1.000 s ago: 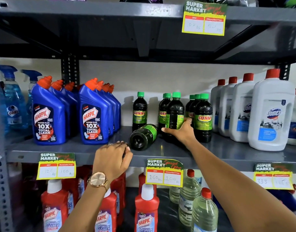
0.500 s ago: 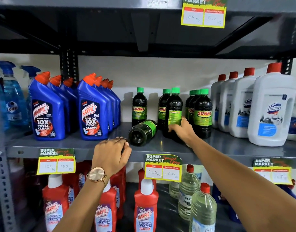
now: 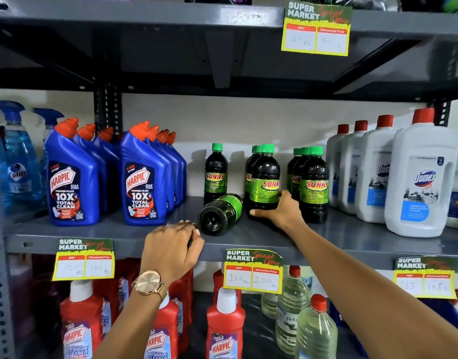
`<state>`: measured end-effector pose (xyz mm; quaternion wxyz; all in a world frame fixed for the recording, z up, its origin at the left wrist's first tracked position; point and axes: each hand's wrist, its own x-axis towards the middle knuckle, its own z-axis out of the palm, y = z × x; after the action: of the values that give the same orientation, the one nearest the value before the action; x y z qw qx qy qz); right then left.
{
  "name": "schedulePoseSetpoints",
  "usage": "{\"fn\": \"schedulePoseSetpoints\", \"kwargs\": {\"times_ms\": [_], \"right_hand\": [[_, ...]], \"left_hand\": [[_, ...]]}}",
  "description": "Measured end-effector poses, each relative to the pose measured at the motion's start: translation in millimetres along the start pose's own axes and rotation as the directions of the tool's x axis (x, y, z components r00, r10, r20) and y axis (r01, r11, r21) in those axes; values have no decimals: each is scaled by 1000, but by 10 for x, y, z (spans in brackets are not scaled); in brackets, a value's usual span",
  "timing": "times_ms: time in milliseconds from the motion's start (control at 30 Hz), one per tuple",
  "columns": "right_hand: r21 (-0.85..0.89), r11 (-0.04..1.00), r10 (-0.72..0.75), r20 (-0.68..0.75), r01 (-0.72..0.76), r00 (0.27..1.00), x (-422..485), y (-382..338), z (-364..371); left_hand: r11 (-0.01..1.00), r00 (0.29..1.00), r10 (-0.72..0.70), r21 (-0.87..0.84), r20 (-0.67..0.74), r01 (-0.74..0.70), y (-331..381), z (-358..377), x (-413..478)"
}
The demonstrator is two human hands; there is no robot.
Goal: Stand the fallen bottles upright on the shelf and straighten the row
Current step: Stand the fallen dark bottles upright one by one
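Dark Sunny bottles with green caps stand on the grey middle shelf [image 3: 261,238]. One fallen Sunny bottle [image 3: 220,214] lies on its side, base toward me, near the shelf's front. My right hand [image 3: 282,212] grips the lower part of an upright Sunny bottle [image 3: 264,181] just right of the fallen one. A lone upright bottle [image 3: 215,172] stands behind the fallen one, and a cluster of three [image 3: 313,185] stands to the right. My left hand [image 3: 172,248] rests curled on the shelf's front edge, left of the fallen bottle, holding no bottle.
Blue Harpic bottles [image 3: 142,177] fill the shelf's left, white Domex jugs [image 3: 419,180] the right. Blue Colin sprayers [image 3: 18,161] stand at far left. Below are red Harpic bottles [image 3: 224,327] and clear bottles [image 3: 316,330]. Price tags [image 3: 253,272] hang on the shelf edges.
My right hand has shifted slightly on the upright bottle, which now stands turned with its label more to the right. My left hand stays on the shelf edge.
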<state>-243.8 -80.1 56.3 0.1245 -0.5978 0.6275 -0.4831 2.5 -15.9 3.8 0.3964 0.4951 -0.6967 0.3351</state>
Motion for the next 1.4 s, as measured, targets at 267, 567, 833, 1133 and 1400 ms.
{"fn": "schedulePoseSetpoints", "kwargs": {"times_ms": [267, 567, 833, 1133, 1400], "right_hand": [[51, 999, 10, 32, -11, 999, 28, 42, -6], [-35, 999, -5, 22, 6, 1000, -12, -7, -18], [-115, 973, -228, -343, 200, 911, -213, -183, -104], [-265, 949, 279, 463, -169, 841, -355, -934, 127], [6, 952, 286, 342, -307, 895, -100, -785, 484]], "left_hand": [[1000, 1000, 0, 5, 9, 0, -7, -3, -5], [1000, 1000, 11, -11, -3, -11, -26, 26, -8], [999, 1000, 18, -45, -10, -18, -51, 37, -2], [993, 990, 117, 7, 76, -118, -203, -25, 39], [997, 993, 64, -57, 96, -58, -188, 14, -14]]}}
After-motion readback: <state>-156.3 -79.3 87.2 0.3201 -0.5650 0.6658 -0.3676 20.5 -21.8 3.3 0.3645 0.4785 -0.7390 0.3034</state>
